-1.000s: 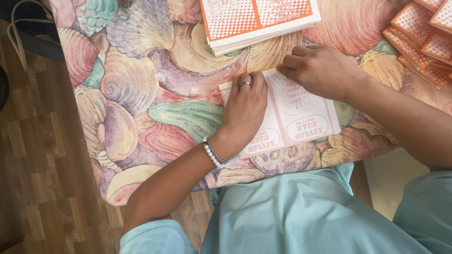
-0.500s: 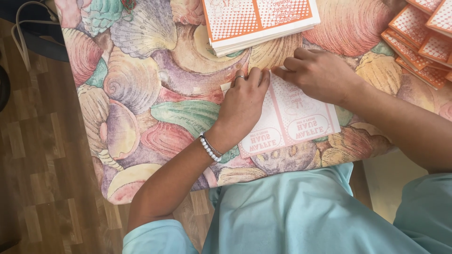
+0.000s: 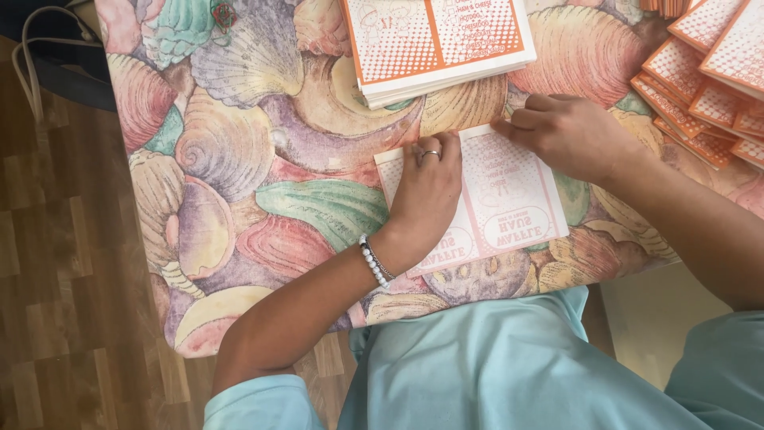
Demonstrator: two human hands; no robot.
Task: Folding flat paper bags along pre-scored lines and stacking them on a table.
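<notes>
Sliding toward twelve o'clock, our left hand (image 3: 426,187) and right hand (image 3: 569,135) press flat, gripping nothing, on the paper sheet (image 3: 509,199); uneven pressure could skew it.

A worktop (image 3: 239,159) covered in a cloth printed with big pastel seashells is standing on a dark wood-plank floor (image 3: 48,279), soft daylight is falling evenly across both, and a dark bag with pale looped handles (image 3: 48,64) is lying on the floor by the far-left corner.
</notes>
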